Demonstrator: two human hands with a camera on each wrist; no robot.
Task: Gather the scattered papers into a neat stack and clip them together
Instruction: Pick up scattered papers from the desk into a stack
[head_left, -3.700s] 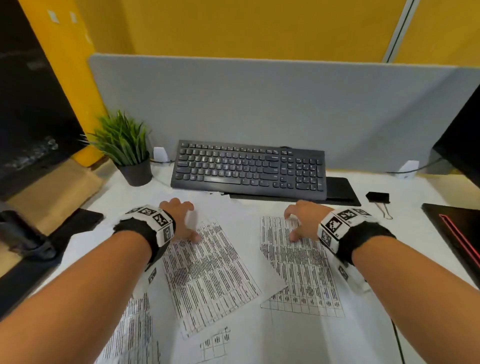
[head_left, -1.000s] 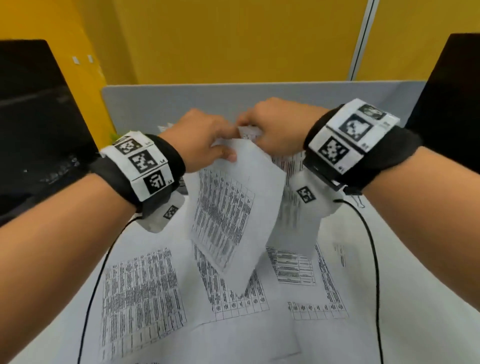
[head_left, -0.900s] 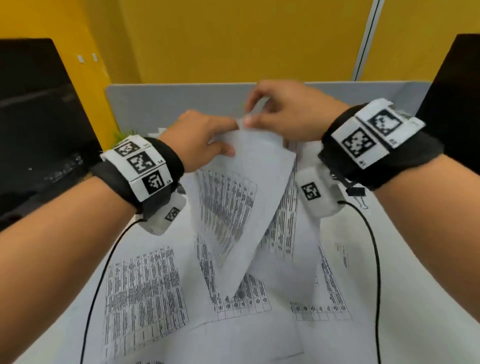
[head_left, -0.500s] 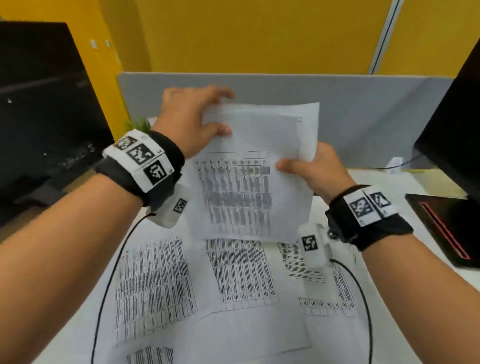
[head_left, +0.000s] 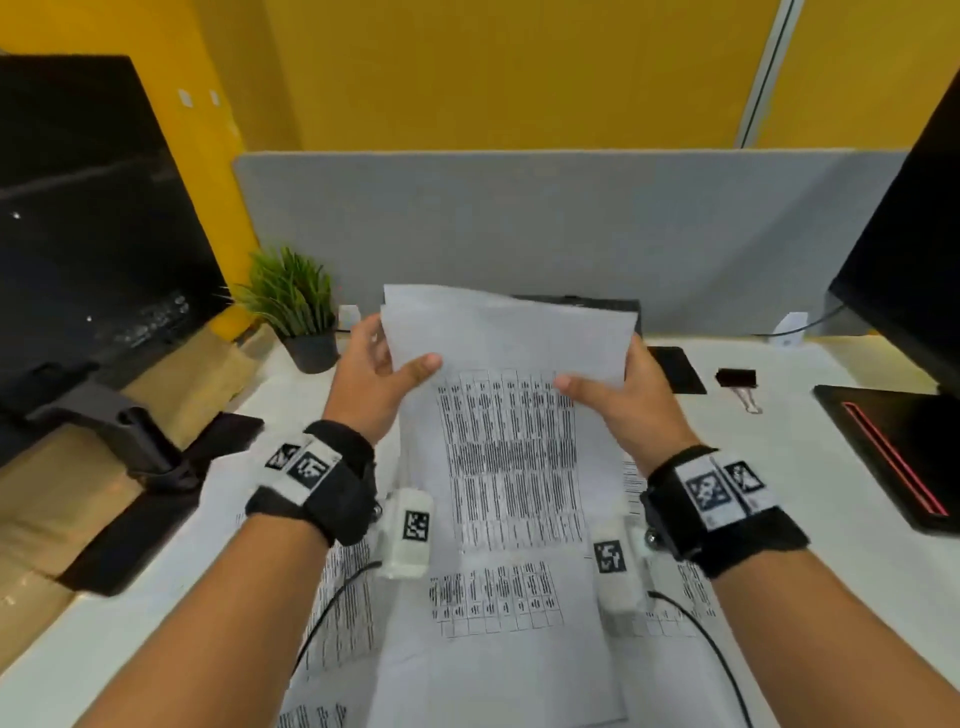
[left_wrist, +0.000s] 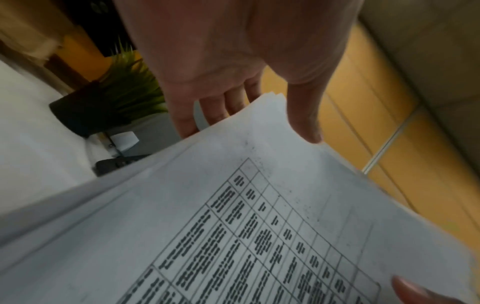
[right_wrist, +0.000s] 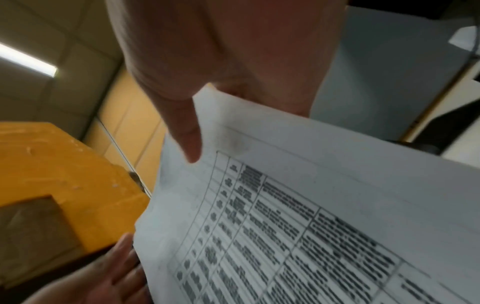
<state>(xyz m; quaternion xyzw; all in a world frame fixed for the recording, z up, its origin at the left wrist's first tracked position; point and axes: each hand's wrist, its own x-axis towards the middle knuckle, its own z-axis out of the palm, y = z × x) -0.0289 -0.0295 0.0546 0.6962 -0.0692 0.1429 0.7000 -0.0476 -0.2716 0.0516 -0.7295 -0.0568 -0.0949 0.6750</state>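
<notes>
— Location of the papers (head_left: 511, 415)?
— Raised above the desk (head_left: 831, 519), between both hands.
— Grip?
— Left hand (head_left: 371, 384) pinches the upper left edge; right hand (head_left: 631, 400) pinches the upper right edge.

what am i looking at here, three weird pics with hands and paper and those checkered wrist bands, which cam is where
There is no machine here: a person is working with two bare hands. The checkered bands are straps holding a small camera under each wrist.

The wide picture comes from a camera on the person's head, looking down at a white desk. The other two are taken from the wrist cameras, looking along each palm toward the fingers.

The left hand and right hand each grip one side of a few printed sheets, thumbs on top, with the sheets lifted above the desk. The left wrist view shows several page edges at the corner.

More loose papers lie on the desk below. A black binder clip sits to the right, untouched. A small potted plant stands at the back left.
</notes>
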